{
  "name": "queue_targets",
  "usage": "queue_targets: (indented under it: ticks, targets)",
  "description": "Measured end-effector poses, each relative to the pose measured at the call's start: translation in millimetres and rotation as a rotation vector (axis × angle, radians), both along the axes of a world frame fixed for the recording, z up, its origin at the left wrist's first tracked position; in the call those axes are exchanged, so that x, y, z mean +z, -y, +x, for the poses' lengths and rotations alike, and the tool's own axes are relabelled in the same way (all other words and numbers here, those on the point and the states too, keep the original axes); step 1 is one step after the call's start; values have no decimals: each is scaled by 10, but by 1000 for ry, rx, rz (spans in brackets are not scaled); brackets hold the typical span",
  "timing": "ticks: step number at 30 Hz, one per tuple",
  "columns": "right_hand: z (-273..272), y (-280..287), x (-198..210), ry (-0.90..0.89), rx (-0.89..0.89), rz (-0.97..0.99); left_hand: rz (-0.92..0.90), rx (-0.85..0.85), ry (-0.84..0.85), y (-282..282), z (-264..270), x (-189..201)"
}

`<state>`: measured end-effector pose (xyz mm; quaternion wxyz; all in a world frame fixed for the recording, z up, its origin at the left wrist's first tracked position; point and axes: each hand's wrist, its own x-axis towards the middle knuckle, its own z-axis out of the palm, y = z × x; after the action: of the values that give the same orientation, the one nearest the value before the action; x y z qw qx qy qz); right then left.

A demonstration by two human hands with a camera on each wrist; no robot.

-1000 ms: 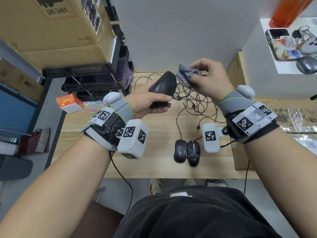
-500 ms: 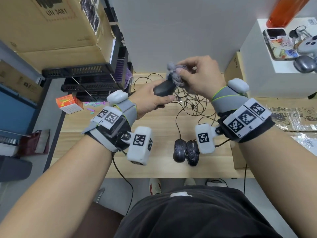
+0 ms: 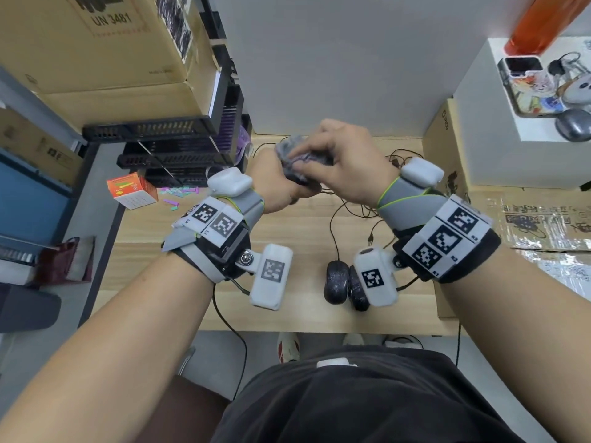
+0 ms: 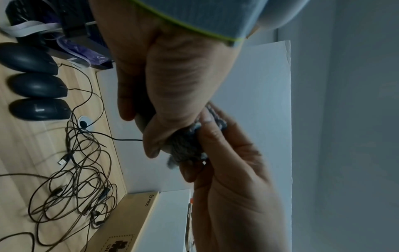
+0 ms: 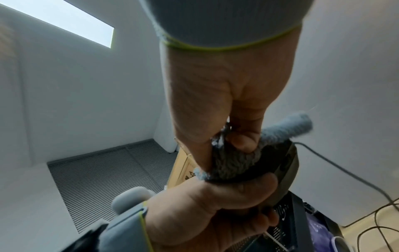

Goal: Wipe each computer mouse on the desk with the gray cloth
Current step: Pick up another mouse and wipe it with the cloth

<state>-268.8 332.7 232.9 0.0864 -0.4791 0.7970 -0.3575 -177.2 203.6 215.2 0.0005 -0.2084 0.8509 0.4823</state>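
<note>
Above the back of the wooden desk point(image 3: 287, 225), my left hand point(image 3: 278, 187) grips a black corded mouse point(image 5: 287, 162). The gray cloth point(image 3: 289, 148) covers most of it in the head view. My right hand point(image 3: 323, 158) pinches the bunched cloth point(image 5: 233, 163) and presses it against the mouse's body. Two dark mice point(image 3: 335, 281) lie side by side near the desk's front edge, one partly behind my right wrist rig. The left wrist view shows three more dark mice point(image 4: 38, 87) in a row on the desk.
A tangle of thin cables point(image 4: 75, 187) lies on the desk under my hands. Black stacked trays point(image 3: 166, 158) and an orange box point(image 3: 131, 190) stand at the left. At the right are a cardboard box point(image 3: 444, 148) and a white block point(image 3: 511, 123).
A second ago my right hand held the cloth clear of the upright mouse. It has since closed onto the mouse with the cloth, which now hides most of it.
</note>
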Motion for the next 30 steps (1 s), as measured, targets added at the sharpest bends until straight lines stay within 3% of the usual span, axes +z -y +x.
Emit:
queue_targets:
  ticks: [2,7,14,20,25,30]
  targets:
    - [29,9,11,26,59,5,-42,19,13,2,1,6]
    - [-124,-82,-66,82,-121,-41,178,128,-115,-7,37,-38]
    - [-268,-144,-133,107,-279,27,86,70,-103,-23,15,-3]
    - [-55,-59,-34,107,55,20,-267,34,85,-34,-28,40]
    - [-247,-152,-85,55,-183,118,-247,30,13,-29,10,72]
    - [13,-21,16,62,100,71,-271,54,104,-31,-26,5]
